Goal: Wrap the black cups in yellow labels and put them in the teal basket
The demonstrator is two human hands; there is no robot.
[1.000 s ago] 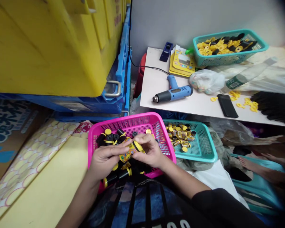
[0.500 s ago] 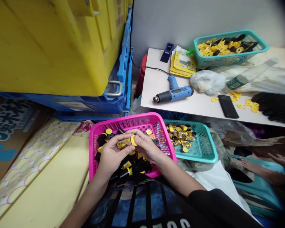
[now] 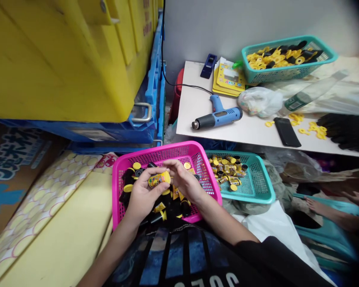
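My left hand (image 3: 145, 193) grips a small yellow tube with a printed label and a yellow cap (image 3: 159, 179) between thumb and fingers. Close on its right, my right hand (image 3: 188, 184) has its fingers stretched out and holds nothing that I can see. Both hands are over a pink basket (image 3: 213, 195), in which black tubes, yellow caps and some labelled pieces lie mixed. To the right, a teal basket (image 3: 259, 191) contains several finished-looking labelled tubes (image 3: 229, 169) with yellow and black ends.
On the white table (image 3: 191, 105) lie a blue heat gun (image 3: 223, 117), a black phone (image 3: 287, 132), yellow cards (image 3: 229, 77), a plastic bottle (image 3: 305, 97) and another teal basket (image 3: 278, 73) of parts. Yellow and blue crates (image 3: 119, 129) stand left. Another person's feet (image 3: 320, 208) show at right.
My right hand has come off the tube's capped end and its fingers have straightened. The left hand still holds the tube in nearly the same place.
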